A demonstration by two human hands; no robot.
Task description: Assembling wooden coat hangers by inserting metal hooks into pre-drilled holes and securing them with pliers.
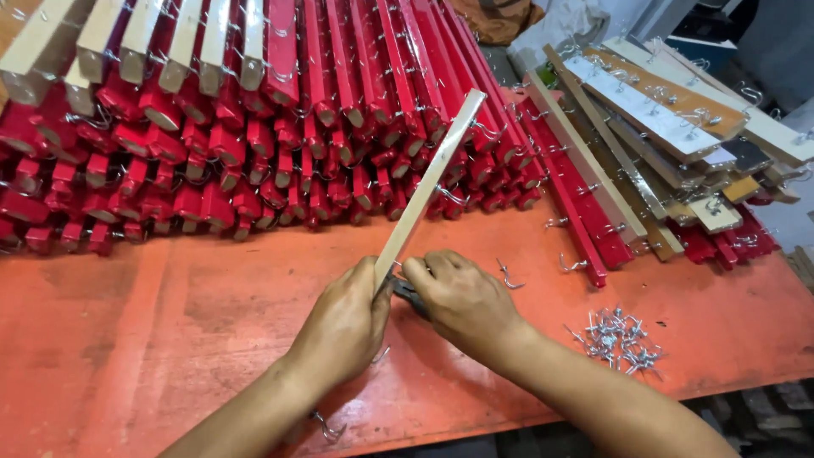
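My left hand point(343, 326) grips the near end of a long pale wooden strip point(428, 182) that slants up and away to the right, with small metal hooks along its side. My right hand point(462, 301) is closed around a dark tool point(410, 295), likely pliers, pressed against the strip's near end right beside my left hand. Both hands rest low over the red-orange table point(170, 339).
A big stack of red and pale wooden hook strips point(254, 119) fills the far left and middle. More strips, brown, white and red point(661, 144), lie fanned at the far right. A heap of loose metal hooks point(617, 339) sits near the right front edge; single hooks point(507, 275) lie nearby.
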